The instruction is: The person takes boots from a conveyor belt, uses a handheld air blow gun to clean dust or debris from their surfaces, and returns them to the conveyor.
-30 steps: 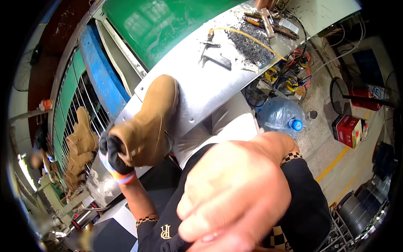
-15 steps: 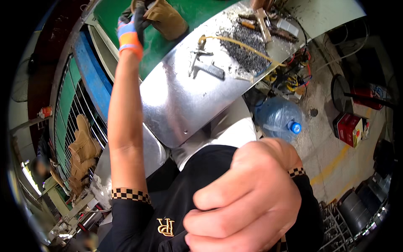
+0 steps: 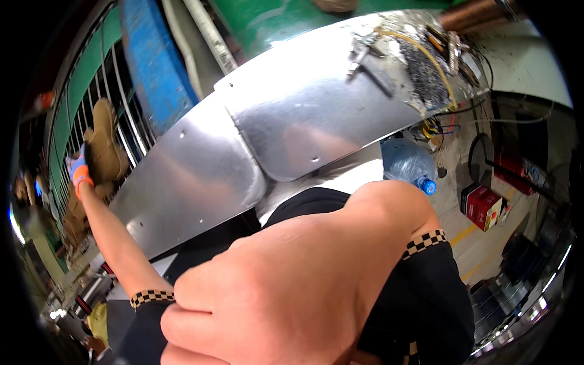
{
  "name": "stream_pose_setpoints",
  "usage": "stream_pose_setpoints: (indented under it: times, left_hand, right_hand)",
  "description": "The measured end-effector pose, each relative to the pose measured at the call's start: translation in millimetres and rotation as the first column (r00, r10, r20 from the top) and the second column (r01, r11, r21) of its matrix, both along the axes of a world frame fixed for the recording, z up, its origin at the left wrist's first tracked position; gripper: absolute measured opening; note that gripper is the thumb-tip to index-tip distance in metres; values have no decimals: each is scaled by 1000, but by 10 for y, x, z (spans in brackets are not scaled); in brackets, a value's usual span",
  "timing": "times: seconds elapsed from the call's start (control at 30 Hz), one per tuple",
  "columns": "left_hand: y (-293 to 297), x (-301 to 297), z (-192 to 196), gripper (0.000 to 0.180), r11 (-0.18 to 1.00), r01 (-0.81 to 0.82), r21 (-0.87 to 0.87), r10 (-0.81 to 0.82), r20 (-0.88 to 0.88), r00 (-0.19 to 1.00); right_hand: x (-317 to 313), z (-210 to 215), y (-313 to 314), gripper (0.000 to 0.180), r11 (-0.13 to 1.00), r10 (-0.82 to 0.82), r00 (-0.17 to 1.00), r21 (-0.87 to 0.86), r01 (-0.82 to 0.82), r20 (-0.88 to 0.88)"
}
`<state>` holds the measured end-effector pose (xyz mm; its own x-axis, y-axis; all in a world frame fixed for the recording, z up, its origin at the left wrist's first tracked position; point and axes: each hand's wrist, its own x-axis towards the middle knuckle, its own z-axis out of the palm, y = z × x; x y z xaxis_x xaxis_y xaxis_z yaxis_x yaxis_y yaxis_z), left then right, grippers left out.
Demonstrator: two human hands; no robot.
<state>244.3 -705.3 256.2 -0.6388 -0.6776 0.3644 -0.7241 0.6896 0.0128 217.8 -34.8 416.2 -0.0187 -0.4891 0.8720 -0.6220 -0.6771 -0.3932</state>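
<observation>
My left hand (image 3: 79, 169), in a glove with an orange and blue cuff, reaches out to the far left. It is at a tan boot (image 3: 104, 146) on a wire rack. Its fingers are small and partly hidden, so whether they grip the boot does not show. Close to the camera, my right hand (image 3: 261, 292) is bare, with its fingers curled in. Whatever may be inside that fist is hidden. At the top edge, part of a tan item (image 3: 336, 5) shows on the green surface (image 3: 267, 24).
A shiny metal worktop (image 3: 292, 128) curves before me, bearing a hammer (image 3: 374, 73), a dark bristly pad (image 3: 429, 73) and a yellowish hose (image 3: 426, 52). A blue water bottle (image 3: 406, 164) and a red box (image 3: 483, 205) stand on the floor at right. A blue panel (image 3: 155, 61) borders the rack.
My left hand has left the tan boot over the green surface and swung left to the boots on the rack. The view has turned left. My right fist has come further left in view.
</observation>
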Motion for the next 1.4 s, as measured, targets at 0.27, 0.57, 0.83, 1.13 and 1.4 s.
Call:
stream_pose_setpoints:
  times: [0.27, 0.57, 0.83, 1.13, 1.4]
  left_hand:
    - [671, 174, 0, 67, 983, 130, 126, -104, -192, 976]
    - [2842, 1212, -78, 24, 586, 602, 542, 178, -811, 557]
    - [4087, 2111, -63, 34, 501, 777, 382, -737, -282, 614]
    - [4861, 1202, 687, 78, 524, 841, 139, -839, -85, 537]
    - [4789, 610, 517, 70, 456, 885, 92, -885, 149, 441]
  right_hand:
    - [622, -459, 40, 8, 977, -194, 976, 109, 183, 99]
    - [661, -1205, 1141, 25, 498, -855, 420, 713, 495, 305]
    - [907, -73, 611, 5, 934, -356, 914, 29, 357, 196]
    - [1348, -35, 773, 13, 950, -246, 965, 176, 259, -93]
    - [-90, -1671, 1528, 42, 122, -944, 256, 502, 856, -206]
